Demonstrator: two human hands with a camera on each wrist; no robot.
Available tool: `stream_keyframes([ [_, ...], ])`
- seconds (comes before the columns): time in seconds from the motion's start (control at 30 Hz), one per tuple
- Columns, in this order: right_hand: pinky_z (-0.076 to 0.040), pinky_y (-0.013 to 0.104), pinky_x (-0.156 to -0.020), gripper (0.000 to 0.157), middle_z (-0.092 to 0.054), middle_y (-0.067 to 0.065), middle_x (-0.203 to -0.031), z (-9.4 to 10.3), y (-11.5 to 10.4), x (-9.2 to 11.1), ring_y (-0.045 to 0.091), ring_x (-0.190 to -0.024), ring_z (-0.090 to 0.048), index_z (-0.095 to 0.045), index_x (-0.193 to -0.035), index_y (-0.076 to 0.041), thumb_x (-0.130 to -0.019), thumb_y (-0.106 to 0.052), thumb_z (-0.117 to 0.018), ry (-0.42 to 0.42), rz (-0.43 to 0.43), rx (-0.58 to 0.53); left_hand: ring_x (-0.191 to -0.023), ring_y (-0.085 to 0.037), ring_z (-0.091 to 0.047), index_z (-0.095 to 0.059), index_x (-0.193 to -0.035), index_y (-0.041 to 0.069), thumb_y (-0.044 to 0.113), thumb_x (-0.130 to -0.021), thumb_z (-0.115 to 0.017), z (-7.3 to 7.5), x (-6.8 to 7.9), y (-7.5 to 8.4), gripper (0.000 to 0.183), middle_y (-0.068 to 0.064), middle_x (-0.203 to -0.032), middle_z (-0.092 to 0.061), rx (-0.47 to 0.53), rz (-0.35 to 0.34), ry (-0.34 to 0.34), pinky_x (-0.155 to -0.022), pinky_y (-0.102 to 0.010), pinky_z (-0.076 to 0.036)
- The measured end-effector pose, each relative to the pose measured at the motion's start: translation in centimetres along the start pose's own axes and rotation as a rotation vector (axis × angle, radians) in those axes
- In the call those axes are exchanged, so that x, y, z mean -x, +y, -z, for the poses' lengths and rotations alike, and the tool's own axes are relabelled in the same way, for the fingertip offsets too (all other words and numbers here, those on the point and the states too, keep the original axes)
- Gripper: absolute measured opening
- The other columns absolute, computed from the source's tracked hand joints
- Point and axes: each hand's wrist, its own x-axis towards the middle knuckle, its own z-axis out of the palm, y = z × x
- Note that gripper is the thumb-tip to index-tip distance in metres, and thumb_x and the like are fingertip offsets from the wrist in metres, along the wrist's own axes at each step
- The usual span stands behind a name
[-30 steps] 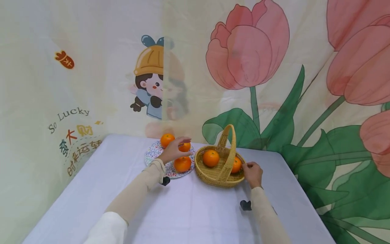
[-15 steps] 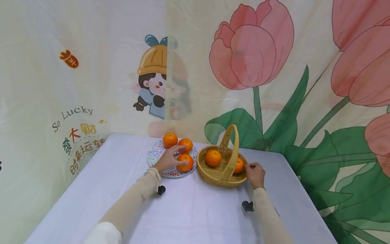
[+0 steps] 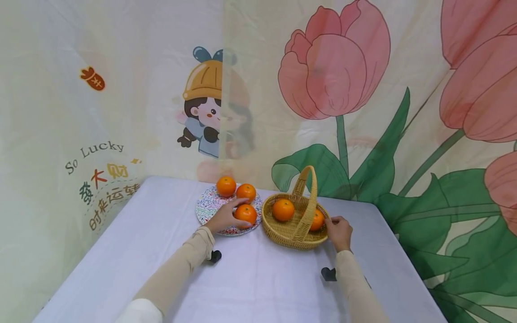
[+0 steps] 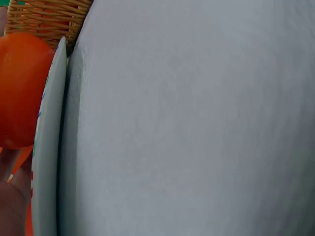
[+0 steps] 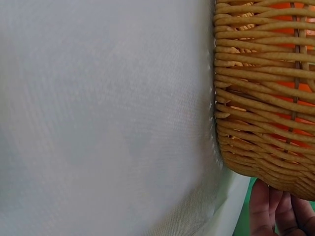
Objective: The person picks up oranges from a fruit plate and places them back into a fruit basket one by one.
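My left hand [image 3: 224, 218] grips the nearest orange [image 3: 246, 214] on a round speckled plate [image 3: 208, 207], thumb at its front and fingers at its far side. In the left wrist view that orange [image 4: 22, 93] sits against the plate's rim [image 4: 49, 142], and part of the hand [image 4: 12, 201] shows below it. Two more oranges lie behind it on the plate, one at the back [image 3: 225, 185] and one closer [image 3: 246, 192]. With its fingertips my right hand [image 3: 340, 232] holds the right rim of a wicker basket [image 3: 284, 240]. Inside are an orange [image 3: 283, 210] and another [image 3: 317, 220], partly hidden by the handle.
The basket's tall arched handle [image 3: 312, 193] rises just right of the plate. A white cloth [image 3: 258, 278] covers the table, which meets a printed curtain [image 3: 262, 89] at the back. Black wrist-camera parts [image 3: 215, 256] stick out below the left wrist.
My left hand has come down from above the plate, toward the front, and closed round the nearest orange. My right hand stays at the basket rim. The view has shifted slightly.
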Motion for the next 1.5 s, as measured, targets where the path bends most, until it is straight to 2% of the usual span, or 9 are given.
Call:
stream_keyframes([
  [0.17, -0.054, 0.034, -0.066, 0.035, -0.063, 0.021, -0.101, 0.1, -0.1, 0.0, 0.030, -0.086, -0.062, -0.063, -0.110, 0.004, -0.095, -0.027, -0.055, 0.004, 0.003, -0.003, -0.129, -0.025, -0.045, -0.045, -0.146, 0.024, 0.042, -0.071, -0.087, -0.4, -0.1, -0.3, 0.088, 0.001, -0.145, -0.045, -0.030, 0.036, -0.008, -0.105, -0.051, -0.037],
  [0.5, -0.054, 0.033, -0.065, 0.035, -0.063, 0.022, -0.101, 0.1, -0.1, -0.1, 0.030, -0.087, -0.061, -0.062, -0.110, 0.005, -0.095, -0.026, -0.055, -0.005, -0.002, -0.010, -0.119, -0.022, -0.052, -0.052, -0.141, 0.021, 0.048, -0.069, -0.086, -0.6, -0.2, -0.8, 0.084, 0.002, -0.136, -0.054, -0.055, 0.019, 0.016, -0.102, -0.047, -0.041],
  [0.7, -0.054, 0.032, -0.064, 0.035, -0.063, 0.021, -0.100, 0.1, 0.1, -0.1, 0.030, -0.086, -0.061, -0.063, -0.109, 0.005, -0.095, -0.026, -0.055, -0.004, 0.008, -0.018, -0.119, -0.021, -0.053, -0.053, -0.140, 0.023, 0.048, -0.068, -0.087, -0.7, -0.2, -0.7, 0.083, 0.003, -0.135, -0.054, -0.061, 0.020, 0.021, -0.102, -0.047, -0.041],
  [1.07, -0.054, 0.033, -0.064, 0.034, -0.063, 0.022, -0.099, 0.1, 0.1, -0.2, 0.030, -0.085, -0.061, -0.062, -0.109, 0.005, -0.095, -0.025, -0.055, 0.001, 0.004, -0.014, -0.113, -0.022, -0.056, -0.054, -0.138, 0.028, 0.045, -0.068, -0.088, 0.5, -0.2, 0.7, 0.080, 0.001, -0.134, -0.054, 0.012, 0.020, 0.068, -0.097, -0.047, -0.046],
  [1.2, -0.054, 0.033, -0.064, 0.034, -0.063, 0.021, -0.099, 0.1, 0.1, -0.3, 0.030, -0.085, -0.061, -0.062, -0.109, 0.005, -0.095, -0.025, -0.054, 0.004, -0.001, -0.008, -0.117, -0.026, -0.055, -0.053, -0.140, 0.024, 0.045, -0.069, -0.087, 0.8, -0.8, 1.5, 0.081, -0.003, -0.138, -0.052, 0.039, 0.005, 0.079, -0.099, -0.049, -0.045],
  [1.5, -0.052, 0.031, -0.063, 0.033, -0.063, 0.020, -0.098, 0.1, -0.1, -0.2, 0.029, -0.084, -0.061, -0.063, -0.108, 0.004, -0.094, -0.025, -0.056, 0.000, -0.017, -0.013, -0.116, -0.023, -0.055, -0.054, -0.138, 0.027, 0.051, -0.068, -0.086, 0.1, -2.7, 3.8, 0.081, 0.000, -0.136, -0.053, -0.016, -0.075, 0.079, -0.099, -0.047, -0.045],
])
